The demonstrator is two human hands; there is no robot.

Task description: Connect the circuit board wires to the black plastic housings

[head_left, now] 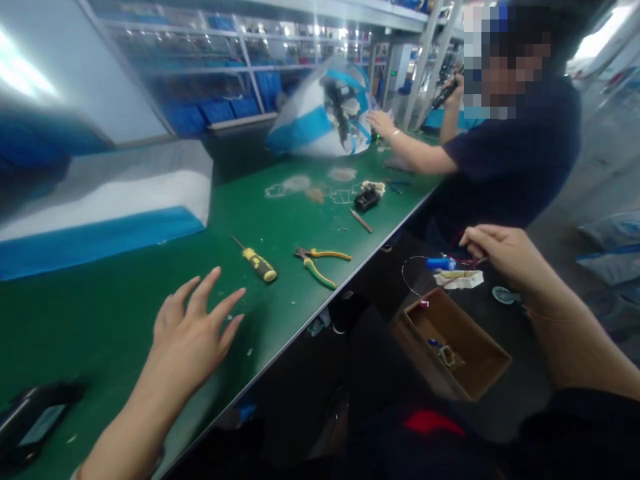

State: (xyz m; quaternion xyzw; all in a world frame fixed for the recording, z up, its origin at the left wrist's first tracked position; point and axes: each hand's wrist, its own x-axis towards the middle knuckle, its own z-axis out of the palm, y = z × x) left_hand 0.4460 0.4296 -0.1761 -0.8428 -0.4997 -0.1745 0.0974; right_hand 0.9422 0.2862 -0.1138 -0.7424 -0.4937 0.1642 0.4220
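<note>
- At the counter's [150, 280] near-left corner, at about eight o'clock in the view, a dark handheld device [35, 420] lies close to the edge; a sweep of the forearm could push it off to the floor.
- Just right of it, the left hand [193, 333] hovers over the green surface with fingers spread wide, its grip fully open and holding nothing. The yellow-handled screwdriver [257, 262] lies at its one o'clock, apart from the fingertips, and a hasty reach could send it rolling toward the edge.
- At centre, the yellow-green pliers [317, 262] rest near the counter's lip, so a knock from either arm may tip them over.
- At about three o'clock, off the counter, the right hand [503, 257] pinches a small wired assembly [453, 270] with a blue part and white tag, grip closed on it, above the open cardboard box [450, 343]. The thin wires hang loose; I judge they could snag on the box wall or slip from the pinch.
- At one o'clock, a co-worker's hand [383, 123] works on a blue-and-white housing [320, 117]; a wide reach might crowd that arm.
</note>
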